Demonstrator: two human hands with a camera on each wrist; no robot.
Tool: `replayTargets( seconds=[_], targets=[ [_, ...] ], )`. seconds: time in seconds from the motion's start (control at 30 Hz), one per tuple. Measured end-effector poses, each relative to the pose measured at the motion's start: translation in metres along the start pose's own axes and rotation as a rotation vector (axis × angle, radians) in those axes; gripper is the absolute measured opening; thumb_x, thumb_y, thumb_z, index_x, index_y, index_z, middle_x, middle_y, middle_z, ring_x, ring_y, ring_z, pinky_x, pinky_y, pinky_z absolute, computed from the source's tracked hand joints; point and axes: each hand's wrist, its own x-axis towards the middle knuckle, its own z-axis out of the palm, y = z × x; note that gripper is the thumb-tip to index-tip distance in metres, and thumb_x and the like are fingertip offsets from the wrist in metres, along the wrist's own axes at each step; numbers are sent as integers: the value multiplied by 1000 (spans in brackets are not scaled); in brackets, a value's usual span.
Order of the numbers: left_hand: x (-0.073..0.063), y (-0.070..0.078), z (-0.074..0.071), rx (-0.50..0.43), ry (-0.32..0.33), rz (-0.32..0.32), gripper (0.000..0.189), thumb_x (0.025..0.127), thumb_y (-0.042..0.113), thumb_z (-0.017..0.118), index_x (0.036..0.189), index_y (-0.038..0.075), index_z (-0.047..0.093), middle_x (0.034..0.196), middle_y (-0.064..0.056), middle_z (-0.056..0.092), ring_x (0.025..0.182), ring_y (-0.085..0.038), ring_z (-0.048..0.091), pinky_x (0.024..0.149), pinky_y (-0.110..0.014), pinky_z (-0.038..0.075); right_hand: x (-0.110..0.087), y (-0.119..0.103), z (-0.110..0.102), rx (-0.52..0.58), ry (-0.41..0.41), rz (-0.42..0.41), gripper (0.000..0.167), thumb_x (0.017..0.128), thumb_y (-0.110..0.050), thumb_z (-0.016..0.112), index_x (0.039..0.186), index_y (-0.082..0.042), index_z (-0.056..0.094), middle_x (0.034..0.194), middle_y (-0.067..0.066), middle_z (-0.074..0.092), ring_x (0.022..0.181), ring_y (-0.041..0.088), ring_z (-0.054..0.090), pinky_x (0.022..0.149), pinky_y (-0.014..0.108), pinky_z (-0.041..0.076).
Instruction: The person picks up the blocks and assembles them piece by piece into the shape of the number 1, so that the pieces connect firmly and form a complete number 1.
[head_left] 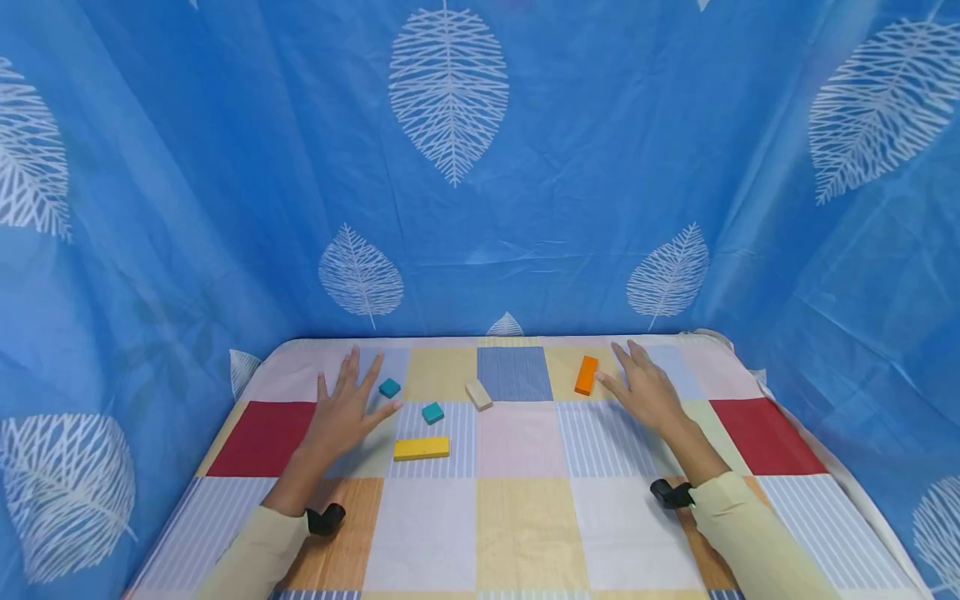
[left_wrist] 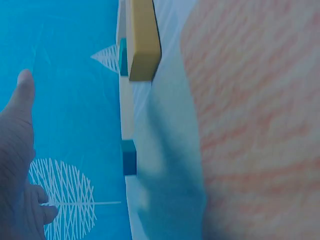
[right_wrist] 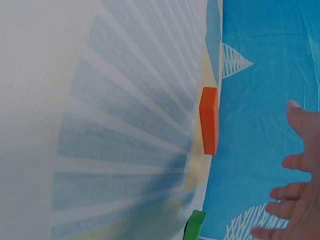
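My left hand (head_left: 345, 421) hovers over the left of the patchwork cloth, fingers spread and holding nothing. Right of it lie two small teal blocks (head_left: 389, 387), (head_left: 432, 413) and a long yellow block (head_left: 422, 448). A cream block (head_left: 478, 395) sits near the middle. My right hand (head_left: 651, 396), also empty with fingers extended, is just right of an orange block (head_left: 587, 375). In the right wrist view a green block (right_wrist: 194, 225) appears at the bottom; in the head view the right hand hides it.
A patchwork cloth (head_left: 521, 521) covers the table. Blue curtains (head_left: 525, 208) with white leaf prints hang behind it and along both sides. Black wrist cameras (head_left: 326, 520) are strapped at both sleeves.
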Motion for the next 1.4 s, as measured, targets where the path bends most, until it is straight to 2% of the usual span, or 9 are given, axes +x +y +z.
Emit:
replayTargets(
  seconds=[0.1, 0.2, 0.33, 0.5, 0.67, 0.9, 1.07, 1.27, 1.4],
  targets=[
    [-4, 6, -1, -45, -1, -1, 88, 94, 57, 63, 163, 19, 24, 166, -24, 16, 150, -46, 18, 111, -76, 10, 1, 0, 2, 73, 27, -13, 71, 101, -35, 63, 154, 3, 36, 155, 33, 35, 139, 52, 37, 108, 67, 31],
    [-8, 13, -3, -125, 12, -9, 75, 94, 48, 68, 156, 16, 41, 161, -22, 32, 145, -45, 32, 111, -70, 26, 3, -1, 5, 168, 52, 2, 66, 100, -29, 67, 151, 4, 41, 145, 31, 48, 129, 49, 50, 104, 64, 40],
    [-14, 18, -3, -271, 46, -15, 47, 94, 31, 74, 135, 8, 66, 141, -19, 59, 131, -41, 52, 102, -61, 44, 6, 1, 11, 274, 91, 19, 60, 98, -23, 69, 145, 8, 48, 124, 29, 62, 106, 43, 63, 89, 57, 53],
    [-20, 21, -1, -428, 42, -49, 29, 91, 17, 78, 118, 6, 75, 116, -12, 72, 106, -32, 65, 89, -53, 55, 9, 3, 17, 366, 92, 77, 56, 97, -24, 71, 140, 8, 53, 105, 22, 67, 93, 36, 66, 78, 46, 57],
    [-26, 17, 4, -528, 2, -61, 27, 88, 13, 80, 114, 6, 76, 110, -10, 73, 92, -25, 64, 82, -45, 57, 12, 4, 22, 489, 30, 165, 58, 97, -23, 71, 140, 10, 51, 105, 24, 65, 82, 33, 71, 69, 38, 60],
    [-33, 7, 11, -608, -80, -102, 32, 87, 12, 81, 118, 7, 76, 116, -9, 70, 94, -23, 63, 80, -28, 54, 21, 6, 29, 591, -32, 280, 58, 98, -20, 70, 142, 11, 47, 108, 27, 64, 74, 27, 73, 69, 34, 60],
    [-35, 2, 15, -637, -136, -117, 35, 85, 14, 82, 119, 9, 76, 116, -9, 70, 92, -21, 63, 80, -26, 53, 28, 8, 34, 645, -55, 319, 58, 98, -16, 69, 143, 11, 45, 103, 25, 64, 71, 23, 72, 65, 31, 59],
    [-35, -1, 18, -645, -204, -67, 39, 85, 15, 84, 121, 8, 74, 116, -10, 70, 92, -20, 63, 79, -25, 54, 37, 12, 37, 695, -104, 339, 63, 98, -12, 68, 147, 13, 38, 103, 24, 63, 67, 20, 71, 63, 30, 59],
    [-34, -3, 19, -636, -208, -9, 42, 84, 13, 84, 123, 6, 73, 115, -10, 69, 91, -21, 62, 78, -24, 55, 43, 12, 37, 734, -132, 369, 67, 97, -12, 69, 150, 11, 34, 109, 27, 64, 67, 19, 71, 63, 31, 59]
  ],
)
